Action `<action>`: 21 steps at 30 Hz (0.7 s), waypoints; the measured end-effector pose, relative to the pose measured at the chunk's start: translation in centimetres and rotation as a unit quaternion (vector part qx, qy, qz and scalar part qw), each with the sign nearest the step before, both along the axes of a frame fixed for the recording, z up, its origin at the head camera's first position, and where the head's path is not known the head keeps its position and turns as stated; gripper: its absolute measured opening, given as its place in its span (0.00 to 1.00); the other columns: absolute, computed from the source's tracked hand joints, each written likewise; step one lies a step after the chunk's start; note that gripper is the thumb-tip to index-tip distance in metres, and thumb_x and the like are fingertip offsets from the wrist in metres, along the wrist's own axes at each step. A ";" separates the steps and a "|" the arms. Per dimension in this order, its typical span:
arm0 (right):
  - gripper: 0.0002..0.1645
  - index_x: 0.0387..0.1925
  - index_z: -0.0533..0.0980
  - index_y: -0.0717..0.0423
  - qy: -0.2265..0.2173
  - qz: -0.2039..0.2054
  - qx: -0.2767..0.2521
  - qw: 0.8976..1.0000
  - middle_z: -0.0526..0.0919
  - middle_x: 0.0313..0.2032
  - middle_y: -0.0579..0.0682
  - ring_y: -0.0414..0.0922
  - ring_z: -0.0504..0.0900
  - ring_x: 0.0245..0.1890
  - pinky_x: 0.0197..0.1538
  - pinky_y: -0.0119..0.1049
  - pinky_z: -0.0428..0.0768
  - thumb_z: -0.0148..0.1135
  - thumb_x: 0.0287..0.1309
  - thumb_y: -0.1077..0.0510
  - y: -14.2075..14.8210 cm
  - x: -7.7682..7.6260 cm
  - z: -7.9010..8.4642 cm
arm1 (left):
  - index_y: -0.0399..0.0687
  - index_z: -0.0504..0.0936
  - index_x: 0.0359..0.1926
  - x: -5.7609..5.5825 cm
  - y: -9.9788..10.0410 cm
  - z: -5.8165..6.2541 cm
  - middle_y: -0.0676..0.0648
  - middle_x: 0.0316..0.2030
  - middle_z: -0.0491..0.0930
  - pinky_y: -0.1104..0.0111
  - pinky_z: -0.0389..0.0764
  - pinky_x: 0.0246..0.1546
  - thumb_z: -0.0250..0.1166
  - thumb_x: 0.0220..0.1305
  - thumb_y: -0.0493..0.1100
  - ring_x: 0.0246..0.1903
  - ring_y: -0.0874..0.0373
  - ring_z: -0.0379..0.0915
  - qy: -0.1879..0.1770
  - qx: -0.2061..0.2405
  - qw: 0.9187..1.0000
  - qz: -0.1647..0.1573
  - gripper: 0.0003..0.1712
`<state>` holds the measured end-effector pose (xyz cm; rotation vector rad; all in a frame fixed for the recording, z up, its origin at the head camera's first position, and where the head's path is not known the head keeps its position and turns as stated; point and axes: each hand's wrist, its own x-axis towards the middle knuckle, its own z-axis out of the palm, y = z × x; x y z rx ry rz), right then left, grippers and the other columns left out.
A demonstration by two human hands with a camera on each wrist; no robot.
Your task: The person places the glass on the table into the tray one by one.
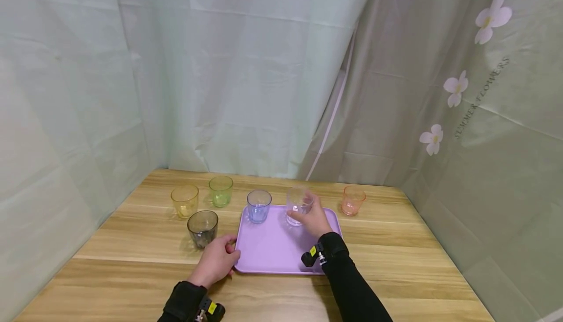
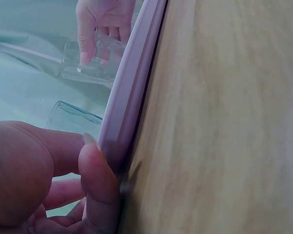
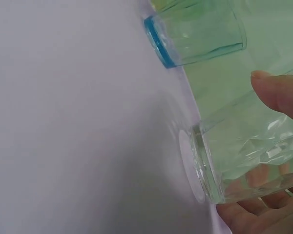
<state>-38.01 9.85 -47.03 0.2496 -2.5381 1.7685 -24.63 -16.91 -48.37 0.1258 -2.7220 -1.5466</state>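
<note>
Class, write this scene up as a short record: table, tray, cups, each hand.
Table: light wood-grain top
Tray: flat, purple, rectangular
On tray: transparent blue cup
Left of tray: transparent yellow cup, transparent green cup, transparent smoky-grey cup
Right of tray: transparent orange cup
Left hand: grips tray's left edge
Right hand: holds clear colourless faceted cup at tray's far side

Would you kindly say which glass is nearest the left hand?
The dark smoky glass, left of the purple tray; others are paler and farther from the left hand.
</note>
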 end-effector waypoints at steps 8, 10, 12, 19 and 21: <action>0.57 0.81 0.57 0.66 -0.003 -0.003 -0.005 1.000 0.72 0.72 0.72 0.68 0.77 0.70 0.75 0.61 0.76 0.81 0.60 0.58 -0.6 -0.1 -0.4 | 0.24 0.77 0.68 0.0 0.0 -0.1 0.45 0.32 0.74 0.65 0.81 0.18 0.67 0.70 0.30 0.16 0.56 0.76 0.006 -0.003 1.000 0.000 0.28; 0.57 0.81 0.57 0.67 0.000 -0.002 -0.002 1.000 0.72 0.72 0.72 0.68 0.77 0.70 0.75 0.61 0.76 0.81 0.60 0.58 -0.8 -0.1 -0.5 | 0.24 0.77 0.68 0.0 0.0 -0.1 0.45 0.32 0.75 0.65 0.81 0.18 0.67 0.70 0.30 0.16 0.56 0.76 0.007 -0.002 1.000 0.001 0.28; 0.58 0.81 0.57 0.66 0.001 -0.002 0.002 1.000 0.73 0.72 0.71 0.67 0.77 0.70 0.75 0.61 0.76 0.82 0.60 0.57 -0.9 -0.2 -0.6 | 0.24 0.77 0.68 0.0 0.0 0.0 0.45 0.32 0.75 0.65 0.81 0.17 0.67 0.69 0.30 0.16 0.56 0.76 0.008 -0.002 1.000 0.000 0.28; 0.59 0.82 0.56 0.65 0.000 0.006 0.000 1.000 0.72 0.73 0.70 0.67 0.77 0.70 0.75 0.61 0.77 0.82 0.59 0.57 -1.3 -0.2 -0.7 | 0.24 0.77 0.68 0.0 0.0 -0.2 0.45 0.32 0.74 0.65 0.81 0.17 0.67 0.68 0.30 0.16 0.56 0.76 0.013 0.001 1.000 0.000 0.28; 0.59 0.82 0.56 0.65 -0.004 0.007 -0.003 1.000 0.72 0.73 0.70 0.66 0.77 0.71 0.75 0.60 0.77 0.82 0.59 0.56 -1.4 -0.2 -0.7 | 0.24 0.77 0.68 0.0 0.0 -0.2 0.45 0.32 0.74 0.65 0.81 0.17 0.67 0.68 0.30 0.16 0.56 0.76 0.013 0.001 1.000 0.000 0.28</action>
